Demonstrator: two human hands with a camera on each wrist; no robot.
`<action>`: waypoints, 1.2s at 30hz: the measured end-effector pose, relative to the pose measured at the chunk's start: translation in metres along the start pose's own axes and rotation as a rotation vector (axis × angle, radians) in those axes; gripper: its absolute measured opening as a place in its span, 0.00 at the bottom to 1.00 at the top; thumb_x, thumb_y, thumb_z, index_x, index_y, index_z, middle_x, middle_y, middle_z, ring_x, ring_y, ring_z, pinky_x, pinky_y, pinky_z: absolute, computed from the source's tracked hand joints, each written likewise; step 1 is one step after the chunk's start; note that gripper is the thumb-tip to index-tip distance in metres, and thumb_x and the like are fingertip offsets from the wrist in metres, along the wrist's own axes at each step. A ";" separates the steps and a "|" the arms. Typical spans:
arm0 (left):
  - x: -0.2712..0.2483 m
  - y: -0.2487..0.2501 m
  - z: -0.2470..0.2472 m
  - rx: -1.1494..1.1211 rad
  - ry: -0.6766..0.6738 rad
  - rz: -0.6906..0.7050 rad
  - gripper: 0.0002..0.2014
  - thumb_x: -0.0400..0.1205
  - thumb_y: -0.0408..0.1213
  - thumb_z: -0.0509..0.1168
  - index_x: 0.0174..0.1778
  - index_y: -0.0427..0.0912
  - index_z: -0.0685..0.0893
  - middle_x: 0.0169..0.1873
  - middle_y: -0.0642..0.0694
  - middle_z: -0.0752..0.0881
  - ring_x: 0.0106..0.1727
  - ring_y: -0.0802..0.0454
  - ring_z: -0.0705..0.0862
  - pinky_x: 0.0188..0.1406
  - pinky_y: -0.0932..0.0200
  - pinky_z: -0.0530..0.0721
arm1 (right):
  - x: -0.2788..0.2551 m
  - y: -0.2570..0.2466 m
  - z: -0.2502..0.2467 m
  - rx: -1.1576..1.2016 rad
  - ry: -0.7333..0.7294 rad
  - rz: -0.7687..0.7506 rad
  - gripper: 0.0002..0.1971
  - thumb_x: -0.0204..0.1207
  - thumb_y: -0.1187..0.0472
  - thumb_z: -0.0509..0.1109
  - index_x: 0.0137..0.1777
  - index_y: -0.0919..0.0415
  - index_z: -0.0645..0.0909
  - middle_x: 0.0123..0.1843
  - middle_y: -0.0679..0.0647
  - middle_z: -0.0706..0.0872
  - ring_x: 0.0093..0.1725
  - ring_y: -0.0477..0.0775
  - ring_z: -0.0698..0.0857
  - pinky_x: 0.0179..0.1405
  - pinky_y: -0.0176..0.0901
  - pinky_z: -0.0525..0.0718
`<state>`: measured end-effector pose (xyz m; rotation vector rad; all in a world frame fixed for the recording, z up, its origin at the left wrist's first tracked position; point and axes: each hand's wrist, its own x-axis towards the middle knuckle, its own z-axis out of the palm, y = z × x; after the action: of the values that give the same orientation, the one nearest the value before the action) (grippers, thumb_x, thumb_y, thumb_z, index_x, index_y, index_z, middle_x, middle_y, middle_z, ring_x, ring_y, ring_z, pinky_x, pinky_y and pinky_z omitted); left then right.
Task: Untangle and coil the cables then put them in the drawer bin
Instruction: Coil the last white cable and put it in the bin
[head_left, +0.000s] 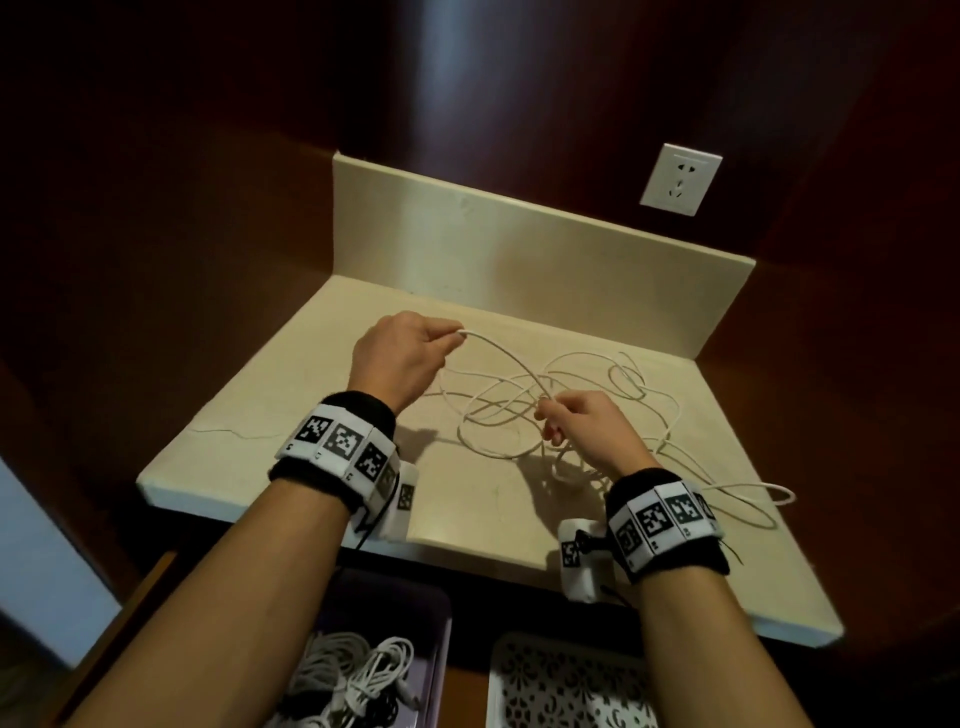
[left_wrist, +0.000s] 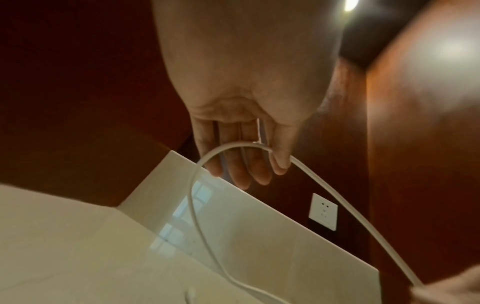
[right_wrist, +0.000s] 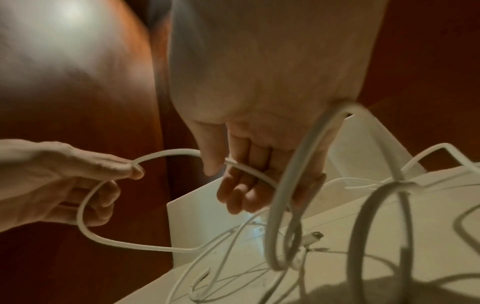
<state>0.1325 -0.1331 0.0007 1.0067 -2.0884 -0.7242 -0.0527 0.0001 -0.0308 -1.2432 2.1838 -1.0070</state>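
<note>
A long white cable lies in a loose tangle on the cream countertop. My left hand is raised over the counter and pinches a stretch of the cable between thumb and fingertips. My right hand hovers a little lower to the right and pinches the same strand, with a coiled loop hanging from its fingers. The strand arches between the two hands. A connector plug lies on the counter among the loops. Below the counter edge a purple bin holds coiled white cables.
A white patterned bin sits beside the purple one in the open drawer. A cream backsplash rises behind the counter, with a white wall socket on the dark wood wall. Part of the cable trails toward the counter's right edge.
</note>
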 end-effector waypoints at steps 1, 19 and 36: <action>0.000 -0.003 -0.001 0.012 0.011 -0.024 0.13 0.83 0.50 0.66 0.58 0.53 0.90 0.42 0.50 0.92 0.47 0.52 0.87 0.48 0.58 0.81 | -0.001 0.003 -0.001 0.002 0.003 0.004 0.13 0.84 0.52 0.64 0.43 0.56 0.87 0.34 0.50 0.85 0.35 0.48 0.81 0.42 0.41 0.79; -0.004 0.017 0.026 0.130 -0.137 0.160 0.12 0.84 0.45 0.65 0.56 0.46 0.91 0.52 0.47 0.88 0.56 0.47 0.83 0.54 0.56 0.76 | 0.003 -0.008 0.011 0.008 0.153 -0.135 0.05 0.76 0.59 0.74 0.49 0.52 0.91 0.46 0.46 0.91 0.49 0.47 0.86 0.55 0.46 0.83; -0.013 0.029 0.038 0.311 -0.113 0.219 0.17 0.85 0.45 0.60 0.69 0.54 0.82 0.59 0.51 0.86 0.66 0.51 0.76 0.73 0.49 0.62 | 0.003 0.012 0.004 -0.032 0.287 -0.052 0.12 0.81 0.60 0.69 0.59 0.46 0.89 0.29 0.46 0.86 0.33 0.47 0.82 0.43 0.49 0.84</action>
<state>0.0965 -0.0998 -0.0058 0.8942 -2.4159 -0.3595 -0.0580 0.0001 -0.0422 -1.2396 2.3997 -1.2429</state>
